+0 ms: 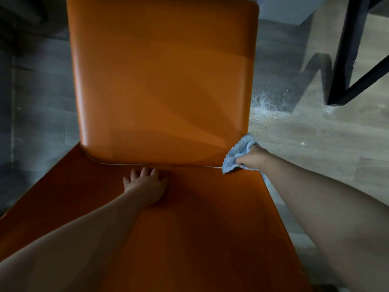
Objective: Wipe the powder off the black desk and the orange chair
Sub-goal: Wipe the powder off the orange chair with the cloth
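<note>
From the head view, the orange chair (164, 85) looks clean of powder, though white powder (265, 104) lies on the floor; the desk top is out of sight. Your left hand (145, 184) rests flat, fingers spread, at the seat's back edge; your right hand (251, 158) grips a blue cloth (235, 155) at the seat's right rear corner

Left hand (145, 184) flat, fingers spread; right hand (250, 160) gripping.
</note>
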{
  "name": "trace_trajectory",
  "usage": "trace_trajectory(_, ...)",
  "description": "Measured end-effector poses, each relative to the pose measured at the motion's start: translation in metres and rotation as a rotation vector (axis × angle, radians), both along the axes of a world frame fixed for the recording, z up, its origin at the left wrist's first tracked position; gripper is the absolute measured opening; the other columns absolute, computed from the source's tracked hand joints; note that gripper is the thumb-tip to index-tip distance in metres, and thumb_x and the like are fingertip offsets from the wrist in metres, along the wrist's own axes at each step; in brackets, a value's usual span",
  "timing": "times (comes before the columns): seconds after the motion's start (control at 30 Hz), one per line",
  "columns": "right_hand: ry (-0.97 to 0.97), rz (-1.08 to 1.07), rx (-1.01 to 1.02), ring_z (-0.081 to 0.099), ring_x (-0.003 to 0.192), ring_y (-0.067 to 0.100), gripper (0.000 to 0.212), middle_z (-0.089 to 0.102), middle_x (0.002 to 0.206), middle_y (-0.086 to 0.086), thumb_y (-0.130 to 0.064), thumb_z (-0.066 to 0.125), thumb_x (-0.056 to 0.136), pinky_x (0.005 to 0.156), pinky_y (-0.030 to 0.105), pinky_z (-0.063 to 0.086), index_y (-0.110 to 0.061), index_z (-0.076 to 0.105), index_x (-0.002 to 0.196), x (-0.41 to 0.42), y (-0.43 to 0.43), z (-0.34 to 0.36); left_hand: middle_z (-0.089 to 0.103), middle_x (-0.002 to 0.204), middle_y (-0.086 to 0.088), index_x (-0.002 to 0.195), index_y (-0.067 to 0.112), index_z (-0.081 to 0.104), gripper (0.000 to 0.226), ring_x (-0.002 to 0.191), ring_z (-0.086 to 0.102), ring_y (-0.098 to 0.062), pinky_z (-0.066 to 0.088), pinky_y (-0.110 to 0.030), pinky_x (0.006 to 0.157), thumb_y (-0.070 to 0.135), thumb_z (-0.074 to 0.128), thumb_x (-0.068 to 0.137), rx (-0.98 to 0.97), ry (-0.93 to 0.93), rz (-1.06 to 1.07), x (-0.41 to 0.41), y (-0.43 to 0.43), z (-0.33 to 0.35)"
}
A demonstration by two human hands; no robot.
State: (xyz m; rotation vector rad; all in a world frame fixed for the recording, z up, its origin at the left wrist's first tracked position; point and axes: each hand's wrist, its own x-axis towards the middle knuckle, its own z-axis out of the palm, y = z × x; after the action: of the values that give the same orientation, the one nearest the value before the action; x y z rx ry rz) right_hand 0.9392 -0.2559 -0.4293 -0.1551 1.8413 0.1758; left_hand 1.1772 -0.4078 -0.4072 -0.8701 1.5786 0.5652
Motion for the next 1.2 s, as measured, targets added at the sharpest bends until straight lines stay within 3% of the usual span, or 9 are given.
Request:
trace_trajectory(0.23, 0.129, 0.016, -0.080, 0.053, 0.051, 0.021, 0.039, 0.052, 0.048, 0.006, -0.023, 0.051, 0.085, 0.057, 0.028, 0.042, -0.012, 0.048, 0.047, -0.009, 0.006, 0.001, -0.001, 0.159, -0.003, 0.150, 0.025, 0.004, 0.061, 0.144, -0.006, -0.037, 0.003, -0.054, 0.114, 0.053, 0.017, 0.098, -0.013, -0.002, -0.002, -0.004, 0.001, -0.001)
trace_trajectory(0.37, 0.396, -0.134, -0.046, 0.061, 0.079, 0.030, 0.026, 0.063, 0.086, 0.012, -0.032, 0.045, 0.092, 0.059, 0.027, 0.039, -0.012, 0.061, 0.093, -0.001, 0.010, -0.004, 0.000, 0.159, -0.002, 0.151, 0.025, 0.007, 0.061, 0.144, -0.004, -0.036, 0.003, -0.053, 0.114, 0.053, 0.019, 0.098, -0.008, 0.027, 0.015, -0.004, -0.002, -0.002)
trace_trajectory(0.5, 0.840, -0.416, -0.176, 0.060, 0.096, 0.038, 0.032, 0.063, 0.108, 0.019, -0.029, 0.045, 0.092, 0.071, 0.038, 0.041, -0.012, 0.043, 0.120, -0.009, 0.012, 0.015, 0.004, 0.159, -0.001, 0.150, 0.025, 0.013, 0.060, 0.145, 0.002, -0.032, 0.008, -0.050, 0.115, 0.051, 0.027, 0.098, 0.016, 0.072, 0.018, 0.001, -0.011, 0.001)
trace_trajectory(0.67, 0.785, -0.062, -0.526, 0.056, 0.087, 0.029, 0.050, 0.048, 0.115, 0.008, -0.025, 0.061, 0.079, 0.062, 0.032, 0.032, -0.035, 0.038, 0.122, 0.011, -0.032, 0.055, 0.038, 0.146, -0.008, 0.137, 0.016, 0.041, 0.045, 0.122, 0.047, -0.025, 0.041, -0.031, 0.093, 0.034, 0.041, 0.097, -0.033, 0.227, 0.205, 0.003, -0.020, 0.014)
trace_trajectory(0.77, 0.397, 0.399, -0.676, 0.051, 0.104, 0.027, 0.047, 0.037, 0.126, 0.000, -0.022, 0.058, 0.081, 0.066, 0.031, 0.040, -0.037, 0.041, 0.122, 0.061, -0.049, 0.063, 0.049, 0.133, -0.012, 0.126, 0.014, 0.050, 0.034, 0.099, 0.053, -0.023, 0.037, -0.026, 0.073, 0.025, 0.040, 0.096, -0.111, 0.309, 0.295, 0.002, -0.023, 0.026)
trace_trajectory(0.87, 0.052, 0.919, -0.430, 0.033, 0.131, 0.027, 0.040, 0.035, 0.145, -0.005, -0.034, 0.036, 0.095, 0.098, 0.045, 0.035, -0.035, 0.038, 0.135, 0.080, -0.029, 0.049, 0.048, 0.135, -0.013, 0.135, 0.017, 0.044, 0.040, 0.110, 0.053, -0.028, 0.038, -0.026, 0.074, 0.023, 0.043, 0.095, -0.119, 0.310, 0.339, 0.005, -0.025, 0.032)
trace_trajectory(1.0, 0.170, 1.053, -0.142, 0.031, 0.136, 0.029, 0.047, 0.039, 0.146, 0.012, -0.044, 0.026, 0.091, 0.106, 0.030, 0.028, -0.021, 0.052, 0.122, 0.006, -0.002, 0.036, 0.046, 0.140, -0.013, 0.138, 0.017, 0.042, 0.044, 0.120, 0.050, -0.031, 0.042, -0.029, 0.087, 0.031, 0.042, 0.096, -0.105, 0.318, 0.291, 0.010, -0.026, 0.040)
trace_trajectory(1.07, 0.302, 0.920, 0.066, 0.043, 0.126, 0.034, 0.038, 0.046, 0.136, 0.021, -0.028, 0.037, 0.097, 0.087, 0.015, 0.036, -0.008, 0.050, 0.126, -0.035, 0.012, 0.053, 0.046, 0.140, -0.012, 0.138, 0.015, 0.043, 0.044, 0.123, 0.049, -0.029, 0.041, -0.030, 0.093, 0.032, 0.042, 0.097, -0.085, 0.317, 0.271, 0.013, -0.027, 0.044)
trace_trajectory(1.2, 0.571, 0.503, 0.014, 0.058, 0.103, 0.034, 0.037, 0.060, 0.113, 0.014, -0.037, 0.048, 0.092, 0.078, 0.038, 0.043, -0.018, 0.039, 0.123, -0.037, -0.003, 0.088, 0.046, 0.140, -0.013, 0.136, 0.013, 0.044, 0.044, 0.123, 0.048, -0.031, 0.040, -0.030, 0.093, 0.032, 0.041, 0.097, -0.071, 0.334, 0.278, 0.017, -0.029, 0.049)
